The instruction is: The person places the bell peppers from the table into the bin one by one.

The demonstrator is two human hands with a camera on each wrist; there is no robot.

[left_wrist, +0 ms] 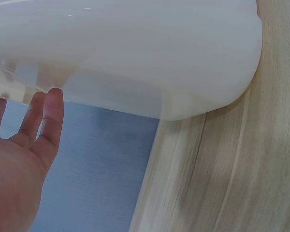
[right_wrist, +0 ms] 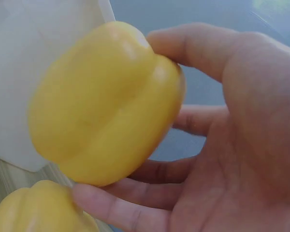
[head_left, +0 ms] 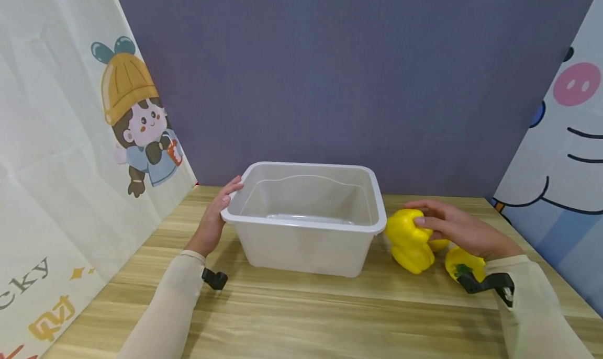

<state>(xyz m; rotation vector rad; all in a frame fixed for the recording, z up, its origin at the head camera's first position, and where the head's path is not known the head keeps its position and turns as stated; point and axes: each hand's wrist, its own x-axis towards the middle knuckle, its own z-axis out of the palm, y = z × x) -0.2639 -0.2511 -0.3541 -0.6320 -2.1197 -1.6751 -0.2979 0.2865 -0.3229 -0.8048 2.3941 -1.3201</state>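
While my left hand [head_left: 212, 222], fingers straight and slightly spread, touches the bin [head_left: 301, 249] on its left side, likely steadying it, my right hand [head_left: 459, 229] pinches a yellow pepper [head_left: 402, 225] just right of it.

Box [head_left: 301, 248]: pale plastic, upright, open at top, standing on the table [head_left: 282, 317].
Held pepper [right_wrist: 104, 104]: yellow, shiny, lobed, just beside the box.

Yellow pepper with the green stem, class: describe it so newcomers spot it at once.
In the head view, start at the pale bin, then move right to the right hand holding a yellow pepper. The wanted pepper appears beside the right cuff; unlike its neighbours, it shows a green stem.
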